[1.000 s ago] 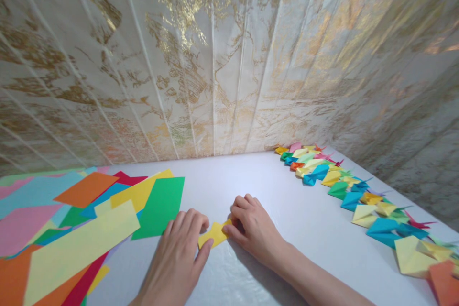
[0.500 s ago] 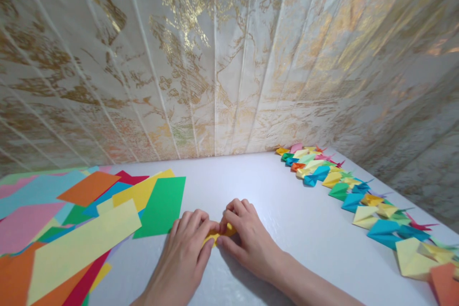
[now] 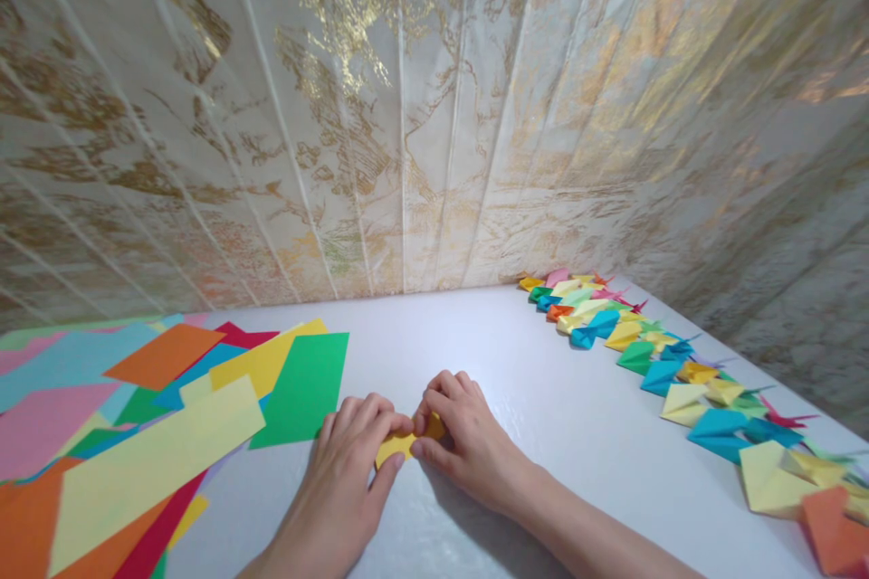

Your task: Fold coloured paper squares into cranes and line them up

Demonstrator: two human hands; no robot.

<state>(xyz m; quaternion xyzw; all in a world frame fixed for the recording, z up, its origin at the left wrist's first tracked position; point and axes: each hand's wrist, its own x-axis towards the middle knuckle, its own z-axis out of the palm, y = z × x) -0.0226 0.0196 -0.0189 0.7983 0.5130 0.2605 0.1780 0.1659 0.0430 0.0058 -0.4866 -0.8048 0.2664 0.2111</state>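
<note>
A small folded piece of yellow paper lies between my hands, low over the white table near the middle. My left hand pinches its left side between thumb and index finger. The thumb and bent fingers of my right hand close on its right part. Much of the paper is hidden behind my fingers, so its exact folded form cannot be made out. Just beyond my left hand lies a flat green sheet.
Loose coloured paper sheets overlap across the left side of the table. Along the right edge stand rows of folded paper cranes in many colours. A white and gold patterned curtain hangs behind.
More of the yellow paper's left part shows between my left thumb and index finger. My hands have shifted only slightly and keep hold of it. The view has moved a little.
</note>
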